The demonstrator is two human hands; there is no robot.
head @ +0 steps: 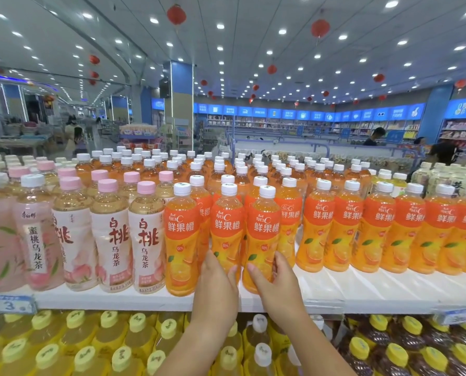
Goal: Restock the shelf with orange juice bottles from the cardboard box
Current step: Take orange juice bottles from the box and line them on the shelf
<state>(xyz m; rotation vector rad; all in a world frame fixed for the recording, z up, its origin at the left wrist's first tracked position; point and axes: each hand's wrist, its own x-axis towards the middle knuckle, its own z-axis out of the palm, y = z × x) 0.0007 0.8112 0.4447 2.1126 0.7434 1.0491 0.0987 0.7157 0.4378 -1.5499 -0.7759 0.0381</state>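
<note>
Left hand (217, 280) curls round one orange juice bottle (227, 226) — right hand (276, 282), at its 3 o'clock, grips the neighbouring bottle (265, 229).

Of the person only two arms show. The left forearm (199, 343) and right forearm (316, 346), below the white shelf lip (145, 299), are bare, smooth and slender, broadening toward the lower edge of the view. Above that lip the left hand (218, 278) and right hand (278, 286) are bare as well, with slim fingers (256, 272) and short, rounded nails of a plain, natural look.
</note>
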